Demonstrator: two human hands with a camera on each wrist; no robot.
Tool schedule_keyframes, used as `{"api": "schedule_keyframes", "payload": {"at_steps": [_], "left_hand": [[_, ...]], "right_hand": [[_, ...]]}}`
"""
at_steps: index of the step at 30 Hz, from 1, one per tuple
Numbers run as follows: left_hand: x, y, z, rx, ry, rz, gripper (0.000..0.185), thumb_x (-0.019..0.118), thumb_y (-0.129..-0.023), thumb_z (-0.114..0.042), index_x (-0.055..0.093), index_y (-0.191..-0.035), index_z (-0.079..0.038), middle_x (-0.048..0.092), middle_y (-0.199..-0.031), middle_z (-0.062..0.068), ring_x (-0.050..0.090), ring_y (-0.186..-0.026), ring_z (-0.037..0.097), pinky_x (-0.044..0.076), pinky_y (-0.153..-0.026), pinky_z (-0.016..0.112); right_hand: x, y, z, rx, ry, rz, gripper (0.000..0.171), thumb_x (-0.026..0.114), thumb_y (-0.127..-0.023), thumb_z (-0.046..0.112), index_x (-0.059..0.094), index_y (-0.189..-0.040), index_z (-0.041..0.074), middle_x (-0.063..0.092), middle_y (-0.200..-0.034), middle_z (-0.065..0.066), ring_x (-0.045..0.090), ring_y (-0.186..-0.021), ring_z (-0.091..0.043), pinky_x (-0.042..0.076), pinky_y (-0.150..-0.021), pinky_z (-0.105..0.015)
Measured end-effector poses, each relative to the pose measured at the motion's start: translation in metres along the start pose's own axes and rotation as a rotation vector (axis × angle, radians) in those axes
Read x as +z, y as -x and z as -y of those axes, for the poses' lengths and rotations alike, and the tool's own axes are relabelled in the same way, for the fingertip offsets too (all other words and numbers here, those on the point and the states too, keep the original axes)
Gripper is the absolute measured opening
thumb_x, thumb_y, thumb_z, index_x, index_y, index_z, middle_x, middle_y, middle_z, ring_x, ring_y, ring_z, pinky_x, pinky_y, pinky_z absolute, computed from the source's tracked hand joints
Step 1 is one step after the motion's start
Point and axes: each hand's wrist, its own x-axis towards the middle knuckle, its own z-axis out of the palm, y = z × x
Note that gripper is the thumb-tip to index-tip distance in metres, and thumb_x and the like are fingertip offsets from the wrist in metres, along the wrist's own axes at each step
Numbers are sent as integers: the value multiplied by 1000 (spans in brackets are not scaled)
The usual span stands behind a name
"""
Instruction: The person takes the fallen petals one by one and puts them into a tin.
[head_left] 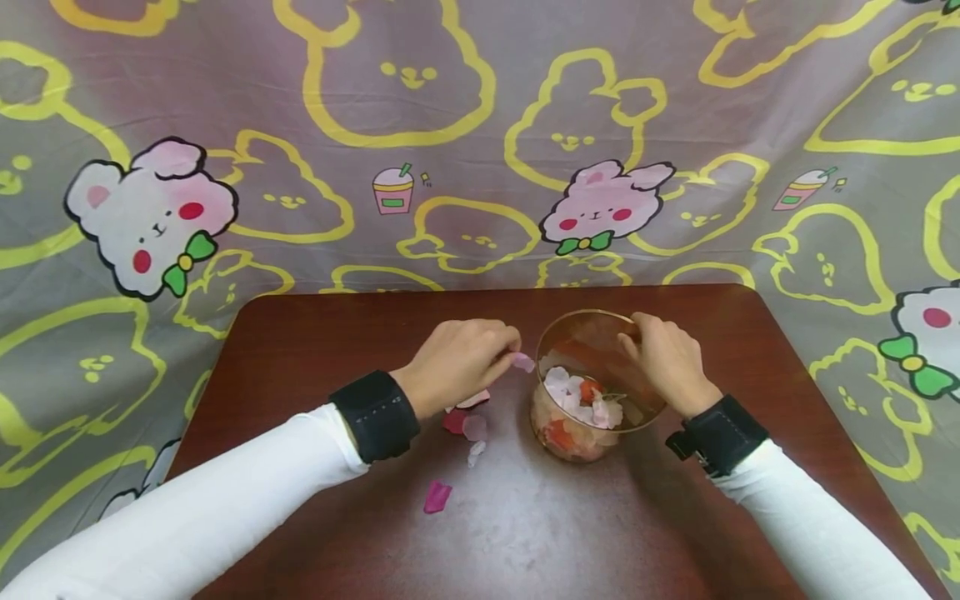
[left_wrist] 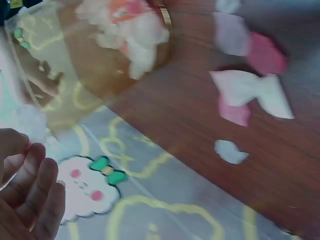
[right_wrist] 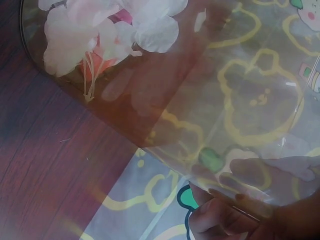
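My left hand (head_left: 461, 362) pinches a pale pink petal (head_left: 522, 362) between thumb and fingertips, just left of the rim of an amber-tinted clear glass jar (head_left: 573, 346). In the left wrist view, this petal (left_wrist: 31, 122) looks thin and nearly white. My right hand (head_left: 671, 362) grips the jar's rim at its far right side, with the wall between thumb and fingers. White, pale pink and orange-red petals (head_left: 577, 396) lie heaped in the jar. Thin pale stalks (right_wrist: 89, 82) show among them in the right wrist view.
On the brown table (head_left: 315, 350), left of the jar, lie a red petal (head_left: 453, 422), a pink petal (head_left: 475, 428), a white petal (head_left: 476, 452) and, nearer me, a magenta petal (head_left: 437, 497). Behind the table hangs a grey cloth (head_left: 465, 167) printed with cartoon animals.
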Motion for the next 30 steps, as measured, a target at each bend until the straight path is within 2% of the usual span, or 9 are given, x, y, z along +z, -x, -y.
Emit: {"api": "schedule_keyframes", "payload": {"at_steps": [6, 11, 17, 20, 24, 30], "left_hand": [[3, -24, -28, 96, -34, 6, 11, 69, -97, -27, 70, -97, -17, 70, -86, -3, 62, -76, 12, 53, -66, 29], [14, -36, -44, 126, -66, 96, 11, 63, -100, -25, 71, -99, -17, 71, -90, -3, 66, -80, 11, 55, -67, 29], [21, -41, -51, 152, -42, 209, 11, 62, -99, -20, 71, -92, -20, 69, -87, -6, 63, -82, 9, 54, -70, 31], [21, -41, -51, 158, -21, 245, 10, 63, -98, -20, 72, -96, -19, 69, -88, -6, 62, -82, 9, 54, -72, 30], [18, -41, -46, 156, -2, 229, 10, 66, -97, -22, 73, -104, -18, 71, -95, -5, 64, -86, 9, 55, -74, 28], [10, -34, -30, 135, 25, 116, 10, 65, -98, -21, 71, -105, -18, 69, -94, -3, 62, -83, 10, 53, -70, 26]], "right_hand": [[1, -2, 1, -7, -3, -10, 17, 68, -96, 21, 63, -90, 6, 59, -68, -8, 56, -59, -25, 37, -47, -34], [1, -2, 1, -2, -2, -11, 17, 68, -96, 21, 62, -88, 7, 58, -67, -9, 56, -58, -26, 36, -47, -34], [1, -2, 2, -9, 0, -19, 18, 67, -96, 22, 61, -86, 8, 58, -66, -9, 58, -59, -27, 36, -46, -35], [1, -2, 3, -11, 0, -17, 18, 67, -96, 22, 62, -87, 7, 60, -67, -9, 58, -59, -27, 37, -46, -35], [1, -2, 2, -9, -4, -13, 17, 67, -96, 21, 63, -89, 7, 60, -66, -9, 57, -58, -26, 37, -46, -35], [1, 0, 1, 7, -3, -4, 17, 68, -96, 22, 64, -92, 6, 61, -69, -10, 58, -60, -27, 39, -48, -35]]}}
